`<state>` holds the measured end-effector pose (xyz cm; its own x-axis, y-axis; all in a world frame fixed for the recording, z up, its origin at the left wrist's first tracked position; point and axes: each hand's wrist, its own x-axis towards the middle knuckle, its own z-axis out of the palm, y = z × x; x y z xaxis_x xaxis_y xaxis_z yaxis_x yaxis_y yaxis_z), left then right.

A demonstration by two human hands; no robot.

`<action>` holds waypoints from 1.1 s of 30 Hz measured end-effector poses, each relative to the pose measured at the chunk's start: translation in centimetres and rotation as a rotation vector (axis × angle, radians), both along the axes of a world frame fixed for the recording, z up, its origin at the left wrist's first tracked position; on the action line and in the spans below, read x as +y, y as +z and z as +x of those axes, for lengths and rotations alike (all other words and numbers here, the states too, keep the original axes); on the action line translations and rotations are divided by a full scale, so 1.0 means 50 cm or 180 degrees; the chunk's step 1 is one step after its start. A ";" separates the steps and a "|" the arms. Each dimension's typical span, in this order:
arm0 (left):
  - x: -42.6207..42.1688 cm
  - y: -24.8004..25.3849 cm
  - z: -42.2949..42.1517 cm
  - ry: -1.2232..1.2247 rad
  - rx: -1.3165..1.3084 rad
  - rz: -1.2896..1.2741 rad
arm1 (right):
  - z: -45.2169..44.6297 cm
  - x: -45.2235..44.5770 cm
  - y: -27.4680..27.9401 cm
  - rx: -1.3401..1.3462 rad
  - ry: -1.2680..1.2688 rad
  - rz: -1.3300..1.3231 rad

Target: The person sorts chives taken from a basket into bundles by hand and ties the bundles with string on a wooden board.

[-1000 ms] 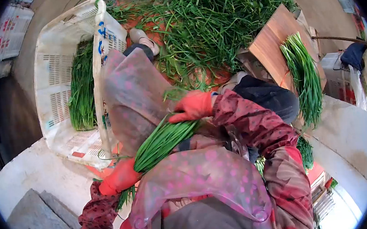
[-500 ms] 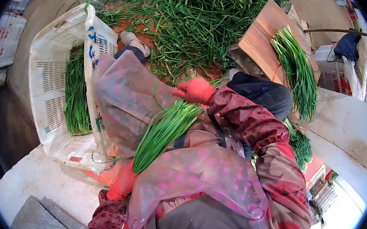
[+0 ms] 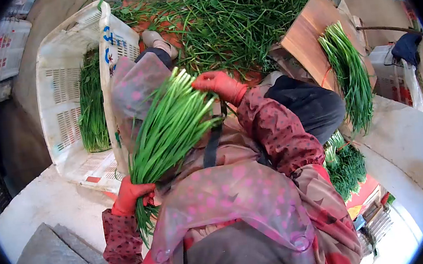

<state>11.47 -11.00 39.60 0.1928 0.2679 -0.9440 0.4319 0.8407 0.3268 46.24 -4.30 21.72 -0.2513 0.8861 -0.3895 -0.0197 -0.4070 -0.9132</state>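
Observation:
My left hand (image 3: 131, 194), in a red glove, is wrapped round the lower, leafy part of a bunch of green stalks (image 3: 163, 131). The bunch slants up to the right over my lap, its pale cut ends fanned out at the top. My right hand (image 3: 220, 86), also in a red glove, is at those pale ends, with fingers bent together; whatever its fingertips pinch is too small to make out. Dark leaf tips hang below my left hand.
A white plastic crate (image 3: 61, 105) with greens inside stands at the left. Loose greens (image 3: 246, 21) cover the floor ahead. On the right, a wooden board (image 3: 309, 36) bears a tied bunch (image 3: 346, 73); more bunches (image 3: 345, 167) lie below it.
The bunch has been raised and turned more upright, its pale ends now spread out and further forward. My right hand has moved up and slightly left, beside those ends.

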 end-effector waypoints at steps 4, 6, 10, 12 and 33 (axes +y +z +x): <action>-0.004 -0.027 -0.014 0.0604 -0.0167 0.0123 | 0.127 0.043 -0.023 0.0964 -0.1983 -0.1301; -0.006 -0.048 -0.028 0.0565 -0.0256 0.0024 | 0.134 0.038 -0.010 0.0453 -0.1525 -0.1068; 0.012 -0.025 0.003 0.0705 -0.0322 0.0026 | 0.060 0.028 0.103 0.0391 -0.0063 -0.0854; 0.039 0.010 0.016 0.0263 -0.0011 0.0259 | 0.002 0.050 0.136 0.0615 -0.0221 -0.0466; 0.072 -0.138 -0.071 0.0792 -0.0789 0.0358 | 0.114 0.085 -0.042 0.0094 -0.0411 -0.0579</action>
